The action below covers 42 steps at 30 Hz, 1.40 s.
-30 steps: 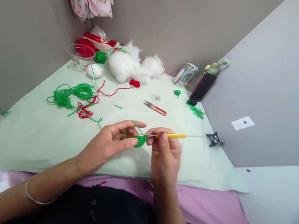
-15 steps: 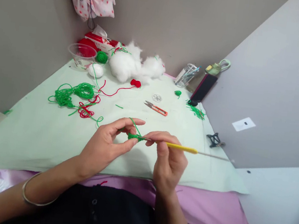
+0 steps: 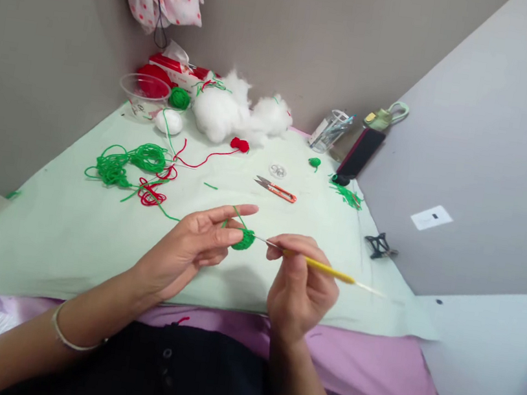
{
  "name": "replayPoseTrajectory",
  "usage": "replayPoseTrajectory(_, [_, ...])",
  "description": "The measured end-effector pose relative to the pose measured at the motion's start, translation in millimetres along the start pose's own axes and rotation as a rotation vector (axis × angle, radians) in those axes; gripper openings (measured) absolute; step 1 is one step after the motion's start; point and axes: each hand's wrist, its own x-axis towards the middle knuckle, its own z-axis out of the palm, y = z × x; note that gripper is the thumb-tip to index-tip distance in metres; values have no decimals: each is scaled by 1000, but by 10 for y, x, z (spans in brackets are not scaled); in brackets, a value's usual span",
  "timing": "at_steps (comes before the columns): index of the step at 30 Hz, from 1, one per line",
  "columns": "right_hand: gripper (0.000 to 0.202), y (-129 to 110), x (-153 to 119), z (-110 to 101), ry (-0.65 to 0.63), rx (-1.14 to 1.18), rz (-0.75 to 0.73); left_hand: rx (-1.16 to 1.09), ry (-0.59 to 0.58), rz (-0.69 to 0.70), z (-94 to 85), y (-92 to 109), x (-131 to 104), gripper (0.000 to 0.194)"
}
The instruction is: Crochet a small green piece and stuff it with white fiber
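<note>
Left grip (image 3: 189, 239) at edge of crochet (image 3: 246, 240)

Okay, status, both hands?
Left hand pinching green crochet piece; right hand gripping yellow-handled hook, tip at piece; snips lying just beyond.

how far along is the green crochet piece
Done: a small rounded green piece already has visible stitches. In hand: the left hand pinches it, a strand over one finger, while the right hand holds the yellow hook. Left: probably more stitches, since the hook is at its edge and loose green yarn remains; how many, I can't tell.
</note>
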Motion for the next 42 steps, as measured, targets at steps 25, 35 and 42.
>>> replayPoseTrajectory(25, [16,28,51,15,-97,354,355,120,-72,48,7,-60,4,43])
replayPoseTrajectory(35, [17,43,92,-10,-38,443,456,273,-87,120,-26,-4,-1,34])
replayPoseTrajectory(42, [22,-25,76,-27,-72,315,352,345,-22,174,-38,-4,-22,37])
